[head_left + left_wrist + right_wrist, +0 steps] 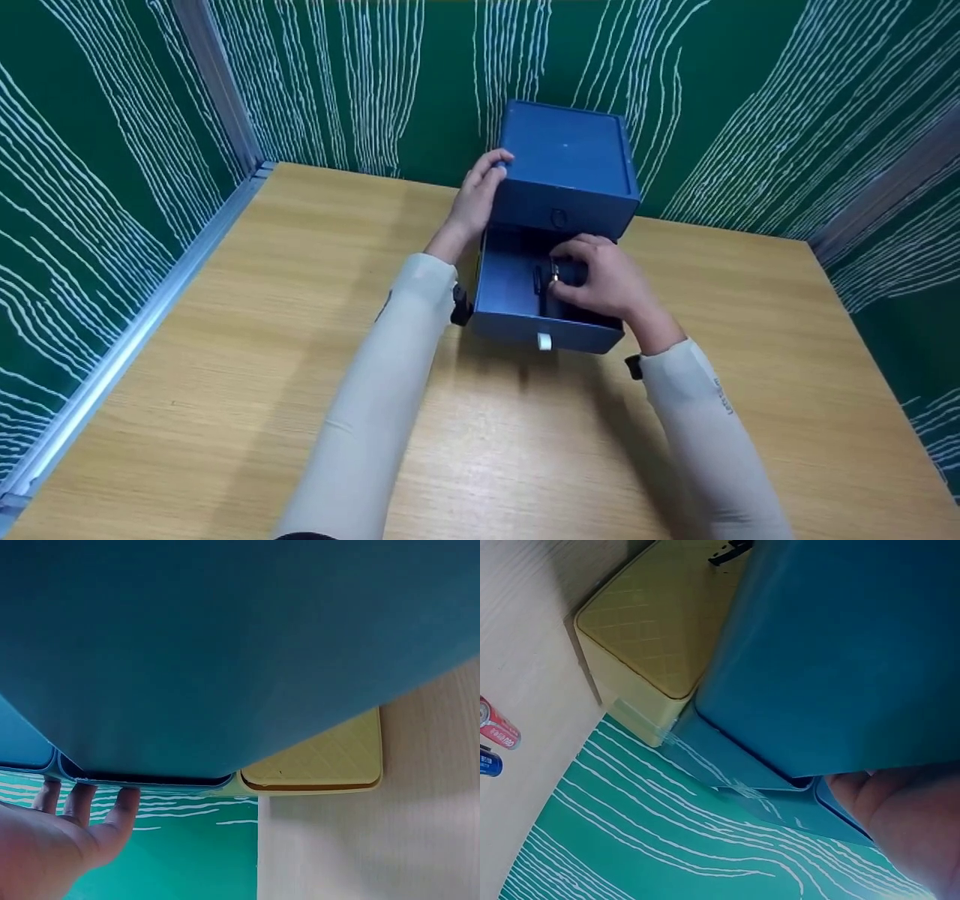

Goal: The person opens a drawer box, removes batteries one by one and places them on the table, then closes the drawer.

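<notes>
Touching the blue drawer unit [566, 146] near the far edge of the tabletop [225, 337], your left hand [474, 199] lies unclenched, fingers against its left side; your right hand [611, 279] pinches a small dark object [571, 271] inside the pulled-out drawer [510, 327].

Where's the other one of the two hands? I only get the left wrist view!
Observer: The right hand is inside the open blue drawer.
Operator: Ooh, is it holding something?
Observer: It seems to grip a dark thing, too shadowy to name.
Operator: Is there other stuff on the table?
Observer: Yes, the right wrist view shows a red cylinder and a blue cylinder side by side.
</notes>
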`<action>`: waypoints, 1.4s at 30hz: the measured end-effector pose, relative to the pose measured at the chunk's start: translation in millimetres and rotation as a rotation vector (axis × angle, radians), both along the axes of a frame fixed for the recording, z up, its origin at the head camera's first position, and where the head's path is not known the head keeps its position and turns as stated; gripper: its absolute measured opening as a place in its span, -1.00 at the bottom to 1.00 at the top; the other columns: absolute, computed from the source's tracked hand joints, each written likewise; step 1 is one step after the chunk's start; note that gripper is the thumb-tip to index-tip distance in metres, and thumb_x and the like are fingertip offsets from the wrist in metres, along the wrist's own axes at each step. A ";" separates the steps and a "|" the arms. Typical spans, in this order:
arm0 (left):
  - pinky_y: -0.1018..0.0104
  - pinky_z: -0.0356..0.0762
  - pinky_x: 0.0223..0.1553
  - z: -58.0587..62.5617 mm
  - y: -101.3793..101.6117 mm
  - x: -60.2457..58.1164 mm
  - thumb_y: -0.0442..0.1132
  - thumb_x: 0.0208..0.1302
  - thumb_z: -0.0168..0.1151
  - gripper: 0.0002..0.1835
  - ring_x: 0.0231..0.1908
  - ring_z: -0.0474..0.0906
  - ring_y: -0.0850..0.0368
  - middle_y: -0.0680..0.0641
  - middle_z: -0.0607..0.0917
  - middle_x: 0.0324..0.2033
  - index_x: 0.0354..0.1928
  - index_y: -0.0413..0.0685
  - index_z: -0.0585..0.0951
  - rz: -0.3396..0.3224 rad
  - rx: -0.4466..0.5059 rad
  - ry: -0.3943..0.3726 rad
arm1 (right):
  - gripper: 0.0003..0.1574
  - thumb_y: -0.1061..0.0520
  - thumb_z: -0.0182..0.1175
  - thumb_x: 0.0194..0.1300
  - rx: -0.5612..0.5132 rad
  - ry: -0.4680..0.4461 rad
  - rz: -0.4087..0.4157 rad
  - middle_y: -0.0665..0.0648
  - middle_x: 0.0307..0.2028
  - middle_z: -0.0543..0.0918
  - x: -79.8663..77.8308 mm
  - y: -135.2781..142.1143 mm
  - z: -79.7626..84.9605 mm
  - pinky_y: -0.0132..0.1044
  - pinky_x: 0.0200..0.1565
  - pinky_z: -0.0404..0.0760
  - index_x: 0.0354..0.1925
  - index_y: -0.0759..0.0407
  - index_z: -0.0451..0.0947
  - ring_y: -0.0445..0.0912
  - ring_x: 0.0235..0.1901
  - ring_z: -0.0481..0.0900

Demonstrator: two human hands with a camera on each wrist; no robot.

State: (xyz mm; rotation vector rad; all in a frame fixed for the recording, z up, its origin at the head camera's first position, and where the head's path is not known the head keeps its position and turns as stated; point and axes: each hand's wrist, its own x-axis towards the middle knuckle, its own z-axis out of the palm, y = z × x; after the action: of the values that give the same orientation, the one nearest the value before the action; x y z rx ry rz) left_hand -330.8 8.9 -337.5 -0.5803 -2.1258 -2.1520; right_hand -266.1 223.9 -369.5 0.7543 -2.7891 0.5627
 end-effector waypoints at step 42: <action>0.31 0.09 0.13 -1.9 1.2 -0.2 -0.21 0.34 -0.28 -0.68 0.12 0.13 0.21 0.06 0.27 0.15 0.06 -0.03 0.35 0.007 0.023 -0.015 | -0.58 -0.07 0.27 -0.10 -0.187 0.067 -0.137 -0.05 -0.14 0.57 19.7 41.1 11.7 -0.12 -0.21 0.37 -0.18 -0.02 0.55 -0.11 -0.12 0.38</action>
State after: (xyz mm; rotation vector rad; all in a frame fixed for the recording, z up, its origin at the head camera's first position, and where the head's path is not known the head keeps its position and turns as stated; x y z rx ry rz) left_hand -331.0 10.1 -339.4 -0.5563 -2.1048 -2.1806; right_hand -246.4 264.9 -357.8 0.5285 -2.6546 0.7441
